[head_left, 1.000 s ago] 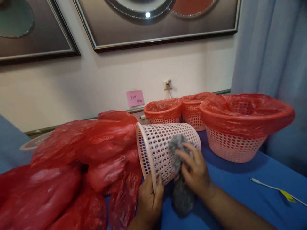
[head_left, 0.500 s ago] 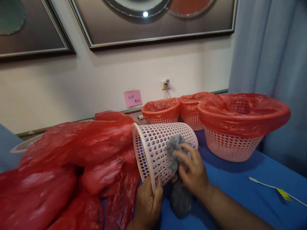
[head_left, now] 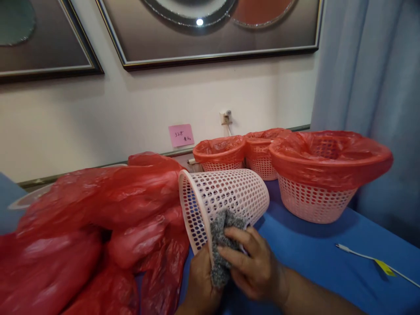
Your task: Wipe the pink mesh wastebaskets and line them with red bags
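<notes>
A white perforated plastic wastebasket (head_left: 236, 190) lies on its side, its open mouth facing left. My left hand (head_left: 201, 280) grips the lower part of its rim, the fingers partly hidden behind the rim and the cloth. With bent fingers, my right hand (head_left: 252, 262) presses a fuzzy grey cloth (head_left: 223, 236) against the basket's side, close to the rim and just beside my left hand. Crumpled red plastic bags (head_left: 131, 201) lie in a heap immediately left of the basket's mouth.
A wide lined basket (head_left: 315, 197) stands at right; two smaller lined ones, a left basket (head_left: 219, 153) and a right basket (head_left: 265, 153), stand behind. A white cable (head_left: 357, 253) with a yellow tag crosses the blue tabletop (head_left: 305, 258). A pink note (head_left: 181, 135) is on the wall.
My right hand has slid the grey cloth down and left along the basket, from its middle toward the rim beside my left hand. The cloth's dangling end is gathered closer now.
</notes>
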The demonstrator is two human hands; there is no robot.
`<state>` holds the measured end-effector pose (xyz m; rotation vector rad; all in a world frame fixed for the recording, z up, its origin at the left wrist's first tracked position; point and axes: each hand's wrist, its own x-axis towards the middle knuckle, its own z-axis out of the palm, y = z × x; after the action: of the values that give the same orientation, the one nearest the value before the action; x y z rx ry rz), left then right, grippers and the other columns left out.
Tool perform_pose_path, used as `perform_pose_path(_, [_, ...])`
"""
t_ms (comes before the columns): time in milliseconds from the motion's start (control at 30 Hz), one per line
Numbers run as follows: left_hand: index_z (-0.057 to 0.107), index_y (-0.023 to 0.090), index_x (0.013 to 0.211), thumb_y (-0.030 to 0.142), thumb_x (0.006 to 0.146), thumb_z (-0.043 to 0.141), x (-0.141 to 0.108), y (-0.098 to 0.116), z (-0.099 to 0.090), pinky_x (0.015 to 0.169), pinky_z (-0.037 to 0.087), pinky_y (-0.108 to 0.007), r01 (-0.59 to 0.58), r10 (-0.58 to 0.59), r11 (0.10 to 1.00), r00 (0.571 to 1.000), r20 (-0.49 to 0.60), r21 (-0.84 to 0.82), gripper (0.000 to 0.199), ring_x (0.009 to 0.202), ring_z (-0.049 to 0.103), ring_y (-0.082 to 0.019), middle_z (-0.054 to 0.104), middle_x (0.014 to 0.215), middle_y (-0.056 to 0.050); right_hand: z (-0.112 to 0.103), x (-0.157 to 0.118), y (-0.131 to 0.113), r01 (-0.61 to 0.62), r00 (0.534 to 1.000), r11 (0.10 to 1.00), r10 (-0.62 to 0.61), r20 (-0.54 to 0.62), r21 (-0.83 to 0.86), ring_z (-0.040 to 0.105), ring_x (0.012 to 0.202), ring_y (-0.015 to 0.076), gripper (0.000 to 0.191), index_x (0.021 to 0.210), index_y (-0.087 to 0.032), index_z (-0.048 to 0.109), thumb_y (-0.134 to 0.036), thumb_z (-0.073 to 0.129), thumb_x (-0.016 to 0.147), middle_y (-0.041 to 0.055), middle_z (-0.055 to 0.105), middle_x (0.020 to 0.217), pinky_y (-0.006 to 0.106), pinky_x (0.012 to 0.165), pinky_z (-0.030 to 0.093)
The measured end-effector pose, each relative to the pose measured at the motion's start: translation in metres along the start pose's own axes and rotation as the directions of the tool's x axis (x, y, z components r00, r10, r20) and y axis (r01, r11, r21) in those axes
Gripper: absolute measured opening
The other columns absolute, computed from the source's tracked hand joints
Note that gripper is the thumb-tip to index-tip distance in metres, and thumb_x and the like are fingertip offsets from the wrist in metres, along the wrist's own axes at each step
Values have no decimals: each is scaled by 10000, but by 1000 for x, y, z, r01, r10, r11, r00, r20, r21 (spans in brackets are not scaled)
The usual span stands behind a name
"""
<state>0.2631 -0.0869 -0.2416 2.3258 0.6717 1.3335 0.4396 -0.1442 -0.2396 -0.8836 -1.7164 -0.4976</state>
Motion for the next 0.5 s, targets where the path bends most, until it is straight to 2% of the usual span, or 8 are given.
perform_pose_path(67, [788,234,988,492,994,534,-1,-1,-1,711,649,-341,31,-31,1000,999,-8,1,362,740,777,-262,815,886,-103,0,0,4,-22,1000,1000,22,-21,6,652,1209,264,552,1398,-272,628,-121,533,876,107,605,1441,445,947,598])
perform_pose_path(133, [787,214,1018,444,1026,493,0,0,-1,748,654,-351,95,-95,995,995,-2,43,374,794,784,-266,817,927,-118,-2,-1,30,-223,969,975,218,-114,-28,629,1264,271,526,1351,-283,660,-102,528,875,103,606,1432,486,1028,565])
perform_pose_path(167, [783,200,1037,413,1040,475,1,2,-2,767,656,-355,117,-118,991,993,10,64,375,829,787,-267,816,943,-126,-4,-1,48,-355,921,934,342,-188,-35,620,1282,280,491,1315,-277,682,-109,532,879,106,616,1412,514,1068,540])
perform_pose_path(267, [774,174,1052,368,1048,466,3,6,-2,778,657,-357,93,-98,991,994,50,95,364,839,783,-260,807,921,-129,-9,-3,95,-641,706,767,608,-364,39,661,1174,291,329,1187,-228,740,-222,572,904,118,690,1232,543,1081,524])
perform_pose_path(300, [772,172,1060,359,1047,467,4,7,-1,772,658,-353,75,-81,992,995,57,97,358,838,784,-258,807,921,-128,-10,-3,101,-676,663,734,642,-386,60,669,1143,289,309,1167,-219,746,-251,581,909,116,700,1191,542,1076,528])
perform_pose_path(333, [771,171,1078,348,1044,470,4,8,-1,778,659,-353,62,-68,993,996,60,97,351,852,789,-260,811,939,-130,-12,-3,102,-681,656,730,646,-390,64,668,1144,290,305,1169,-216,746,-262,586,914,117,698,1189,541,1077,528])
perform_pose_path(400, [762,170,1138,327,1039,475,3,8,0,818,662,-364,49,-55,995,997,62,92,341,920,798,-271,819,1016,-138,-13,-1,84,-592,755,806,562,-338,19,641,1223,299,334,1224,-235,729,-231,590,920,123,660,1289,543,1089,523])
perform_pose_path(500, [752,188,1187,324,1033,474,2,7,0,857,662,-376,40,-45,996,997,56,74,345,939,797,-269,820,1075,-132,-12,1,34,-283,955,959,278,-107,-26,627,1259,294,476,1347,-300,668,-143,583,906,103,580,1449,519,1040,561])
